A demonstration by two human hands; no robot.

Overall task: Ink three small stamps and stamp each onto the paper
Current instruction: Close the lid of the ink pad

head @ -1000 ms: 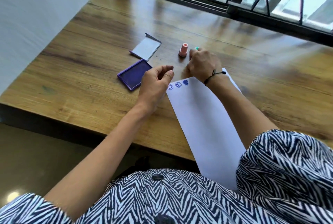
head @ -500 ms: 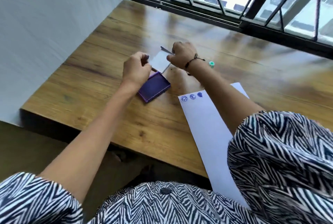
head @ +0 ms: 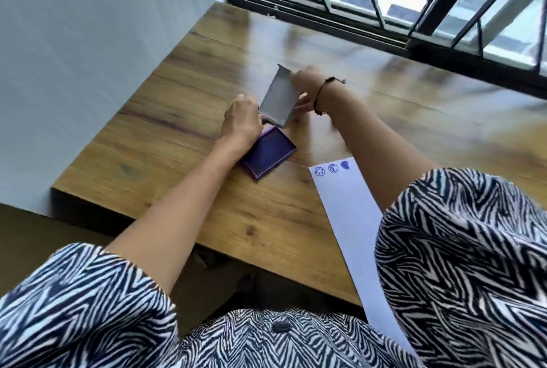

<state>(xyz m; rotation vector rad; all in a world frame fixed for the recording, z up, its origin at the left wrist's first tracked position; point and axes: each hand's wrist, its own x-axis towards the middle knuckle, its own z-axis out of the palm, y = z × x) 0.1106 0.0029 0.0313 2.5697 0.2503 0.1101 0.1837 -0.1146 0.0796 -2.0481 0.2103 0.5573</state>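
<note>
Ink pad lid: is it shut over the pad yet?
No. The lid stands raised, held by both hands, with the purple ink pad uncovered.

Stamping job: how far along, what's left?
Done: three blue prints sit in a row at the top edge of the paper, so all three stamps look used. In hand: both the left hand and right hand hold the grey lid tilted above the open ink pad. Left: probably only closing the pad. The stamps are not in view.
</note>
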